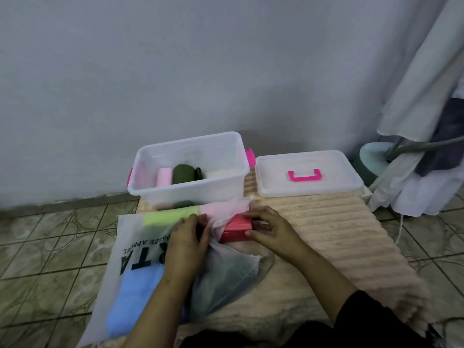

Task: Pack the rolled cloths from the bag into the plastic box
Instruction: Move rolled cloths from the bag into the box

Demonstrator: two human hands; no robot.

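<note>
A translucent white bag (pixel 140 249) with black lettering lies on the floor in front of me. Green (pixel 168 215), blue (pixel 133 295) and pale pink (pixel 216 209) rolled cloths show through it. My left hand (pixel 188 237) pinches the bag's open edge. My right hand (pixel 268 228) grips a red rolled cloth (pixel 237 228) that sticks halfway out of the bag's mouth. Behind the bag stands the clear plastic box (pixel 188 189) with pink latches. Inside it lie a pink roll (pixel 164 179), a dark green roll (pixel 182 174) and a cream one (pixel 221 174).
The box's clear lid (pixel 308 190) with a pink handle lies to the right of the box on a ribbed beige mat (pixel 339 229). A grey wall rises behind. White fabric and a stand (pixel 414 146) crowd the right side. Tiled floor (pixel 50 244) spreads to the left.
</note>
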